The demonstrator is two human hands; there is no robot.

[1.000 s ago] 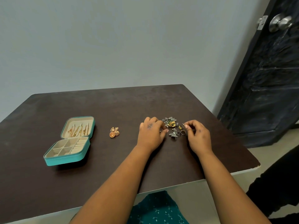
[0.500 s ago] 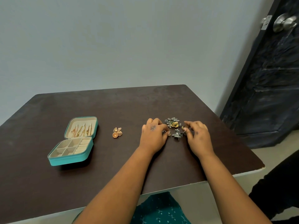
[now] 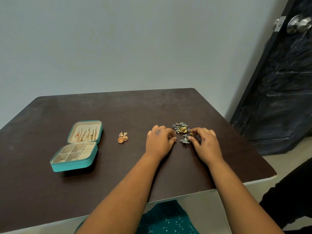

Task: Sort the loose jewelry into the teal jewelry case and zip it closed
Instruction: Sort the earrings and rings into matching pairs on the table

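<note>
Teal case (image 3: 76, 147) lies open on the table (image 3: 42, 191), left side; gold chains in its lid, tray compartments below. Gold earrings (image 3: 122, 137) sit right of the case, apart from it. Jewelry pile (image 3: 181, 128) lies between both hands. Left hand (image 3: 160, 141): fingers curled at the pile's edge, hold unclear. Right hand (image 3: 205, 143) pinches a small piece beside a silver earring (image 3: 185, 140).

Both forearms fwd, left hand (image 3: 160, 141) & right hand (image 3: 205, 142) palm-down, fingers curled.
</note>
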